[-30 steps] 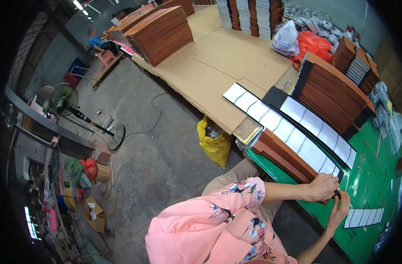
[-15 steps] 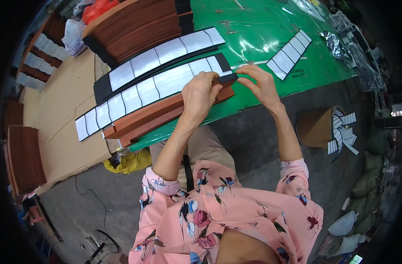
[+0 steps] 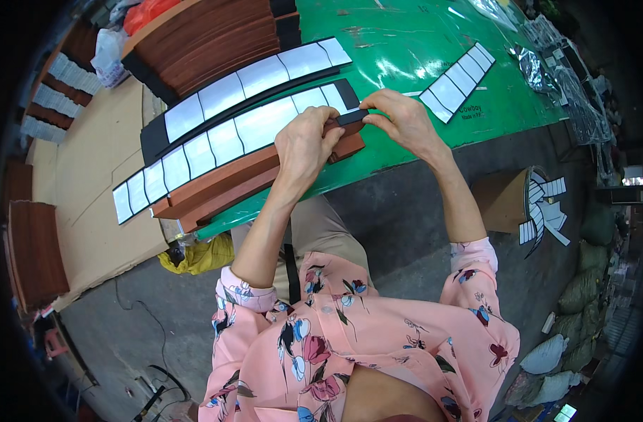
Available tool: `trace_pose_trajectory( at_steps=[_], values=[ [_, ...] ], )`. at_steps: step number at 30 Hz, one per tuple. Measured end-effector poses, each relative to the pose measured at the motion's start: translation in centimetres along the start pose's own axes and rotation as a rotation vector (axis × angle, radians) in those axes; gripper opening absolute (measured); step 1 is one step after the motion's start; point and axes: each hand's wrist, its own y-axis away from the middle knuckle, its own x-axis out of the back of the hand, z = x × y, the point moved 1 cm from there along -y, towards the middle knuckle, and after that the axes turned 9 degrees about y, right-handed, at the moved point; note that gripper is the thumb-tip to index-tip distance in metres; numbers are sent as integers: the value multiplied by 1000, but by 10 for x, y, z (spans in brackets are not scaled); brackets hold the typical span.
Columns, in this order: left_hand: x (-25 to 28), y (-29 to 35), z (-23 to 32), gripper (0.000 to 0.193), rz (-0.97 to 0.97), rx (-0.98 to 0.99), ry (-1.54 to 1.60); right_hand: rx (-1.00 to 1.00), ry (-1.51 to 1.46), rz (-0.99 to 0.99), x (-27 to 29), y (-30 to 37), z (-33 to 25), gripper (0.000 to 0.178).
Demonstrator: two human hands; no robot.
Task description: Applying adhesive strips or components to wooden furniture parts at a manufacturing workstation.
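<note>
A small black strip (image 3: 350,117) is stretched between my hands at the right end of a brown wood-look piece (image 3: 226,178). My left hand (image 3: 304,144) is closed on the strip's left end, its fingers resting against the brown piece. My right hand (image 3: 403,125) pinches the right end between thumb and fingertips. Just behind lies a long black strip with white backing segments (image 3: 216,144), partly covered by my left hand. A second white-backed black strip (image 3: 223,93) runs parallel, farther back. What lies under my left fingers is hidden.
A tall stack of brown curved pieces (image 3: 209,46) stands behind the strips. On the green table (image 3: 377,53) lies a short white-segmented piece (image 3: 456,83). A bin (image 3: 498,202) with backing scraps stands on the floor at right. Cardboard (image 3: 96,190) covers the left side.
My right thumb and fingers, apart at the black strip's end before, have closed on it. More of the strip now shows between my hands. The whole view has shifted slightly.
</note>
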Motion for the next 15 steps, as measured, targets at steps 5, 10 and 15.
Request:
trace_pose_trajectory(
  at_steps=[5,10,15],
  values=[
    [-1,-1,1,26,-13,25,-26,82,123,-77,16,-11,-8,20],
    [0,-2,1,24,-5,-11,-41,104,190,6,48,-22,-19,20],
    [1,-2,2,22,8,13,-15,34,2,31,38,-13,-1,21]
  ],
)
